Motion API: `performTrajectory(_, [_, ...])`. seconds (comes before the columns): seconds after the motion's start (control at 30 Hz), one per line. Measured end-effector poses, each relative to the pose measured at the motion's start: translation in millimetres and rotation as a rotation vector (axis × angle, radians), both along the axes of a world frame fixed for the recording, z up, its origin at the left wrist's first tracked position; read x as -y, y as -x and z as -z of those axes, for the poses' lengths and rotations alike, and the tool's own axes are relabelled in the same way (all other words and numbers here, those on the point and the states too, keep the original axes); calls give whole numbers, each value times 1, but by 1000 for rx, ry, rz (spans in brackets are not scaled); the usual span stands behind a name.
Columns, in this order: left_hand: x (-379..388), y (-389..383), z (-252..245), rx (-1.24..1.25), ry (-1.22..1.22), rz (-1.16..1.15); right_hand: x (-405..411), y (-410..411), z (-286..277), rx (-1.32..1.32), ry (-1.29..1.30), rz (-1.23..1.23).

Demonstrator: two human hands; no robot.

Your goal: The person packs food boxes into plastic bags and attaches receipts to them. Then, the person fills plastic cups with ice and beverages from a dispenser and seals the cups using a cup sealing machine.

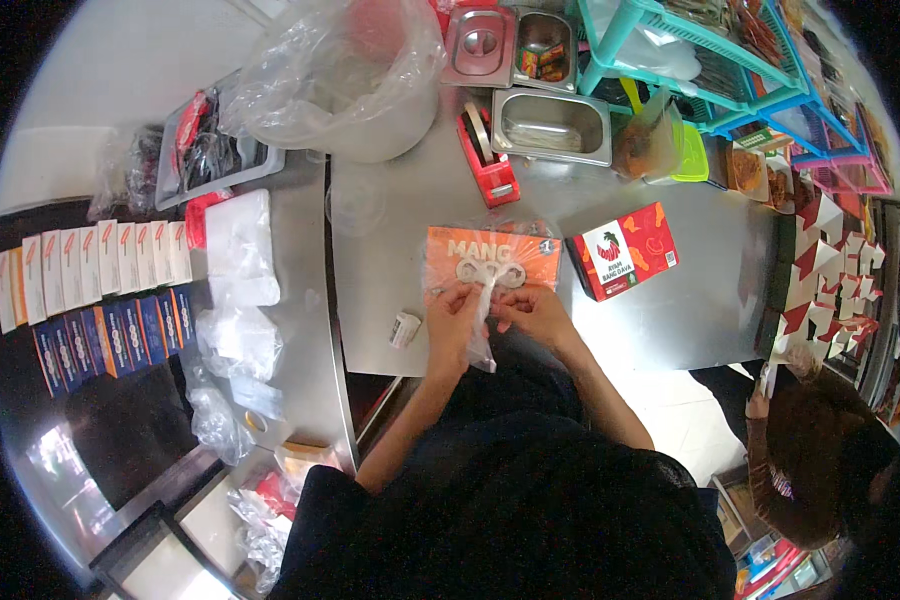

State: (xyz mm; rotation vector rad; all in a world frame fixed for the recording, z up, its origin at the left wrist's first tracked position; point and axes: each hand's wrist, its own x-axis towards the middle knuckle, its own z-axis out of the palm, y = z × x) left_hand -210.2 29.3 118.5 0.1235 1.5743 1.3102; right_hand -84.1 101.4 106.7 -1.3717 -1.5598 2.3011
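Observation:
An orange food box (pixel 439 251) lies on the steel counter before me, inside a clear plastic bag (pixel 481 345). The bag's gathered neck points towards my body. My left hand (pixel 452 311) pinches the bunched plastic from the left. On the other side, my right hand (pixel 532 313) has its fingertips at the same gathered neck. Whether a knot is in the plastic cannot be made out. To the right of the bag is a red and white printed food box (pixel 624 251), closed and set at an angle. A small curled paper slip (pixel 405 330) with print lies left of my left hand.
A red tape dispenser (pixel 489 161) stands behind the bag, beside steel pans (pixel 551 146). A large plastic-lined tub (pixel 375 127) is at the back left. Folded boxes (pixel 112 337) and plastic bags (pixel 238 247) lie left. Turquoise racks (pixel 690 67) stand back right; another person (pixel 817 450) is at the right.

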Motion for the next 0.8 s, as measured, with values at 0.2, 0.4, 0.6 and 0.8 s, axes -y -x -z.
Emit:
performTrajectory(0.2, [6, -12, 1, -872, -45, 77, 6, 11, -18, -19, -466, 231])
performTrajectory(0.4, [9, -12, 0, -1131, -119, 91, 13, 24, -19, 5, -545, 322])
performTrajectory(0.6, [-3, -3, 11, -801, -79, 47, 18, 30, -13, -17, -852, 368])
performTrajectory(0.8, [-6, 6, 18, -462, -77, 8, 14, 37, -1, -68, -919, 284])
